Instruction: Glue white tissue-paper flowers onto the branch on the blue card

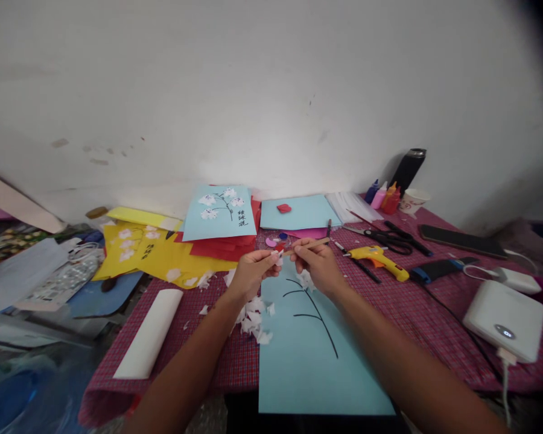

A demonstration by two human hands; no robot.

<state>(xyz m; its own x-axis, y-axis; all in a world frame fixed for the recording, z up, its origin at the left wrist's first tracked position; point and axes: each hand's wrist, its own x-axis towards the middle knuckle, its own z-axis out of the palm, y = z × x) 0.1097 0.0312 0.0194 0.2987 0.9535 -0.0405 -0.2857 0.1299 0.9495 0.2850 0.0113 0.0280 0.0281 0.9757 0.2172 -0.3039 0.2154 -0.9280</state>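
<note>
My left hand [256, 269] pinches a small scrap of white paper [279, 258] with a bit of red near it. My right hand [315, 264] is closed around a thin wooden stick [319, 243], whose tip reaches the paper scrap. Below both hands lies a light blue sheet [294, 367] with a dark branch drawn on it. Torn white paper pieces [252, 318] are heaped along the sheet's left edge, and a few white bits sit near the branch's top, partly behind my right hand.
A finished blue flower picture [219, 211] rests on red paper at the back. To the right are a yellow glue gun [375, 259], scissors [384, 239], paint bottles [382, 196], a paper cup [414, 200] and a power bank [507, 319]. A white paper roll [151, 334] lies left.
</note>
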